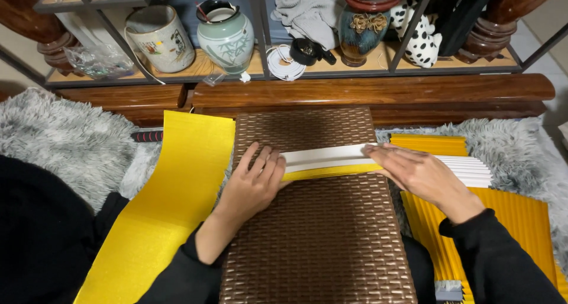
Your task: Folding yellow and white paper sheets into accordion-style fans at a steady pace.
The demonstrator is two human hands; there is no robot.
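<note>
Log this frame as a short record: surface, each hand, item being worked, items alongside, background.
surface: brown woven board on grey shaggy rug
left hand: flat on folded paper strip's left end
right hand: flat on its right end
item: strip, white above, yellow below
alongside: flat yellow sheet left; pleated yellow sheets right
background: shelf with green vase, spotted figurine

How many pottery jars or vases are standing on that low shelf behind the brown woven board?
3. A cream painted jar at the left, a pale green vase beside it, and a dark blue-and-red vase right of centre. The shelf runs past the frame, so others may be hidden.
</note>
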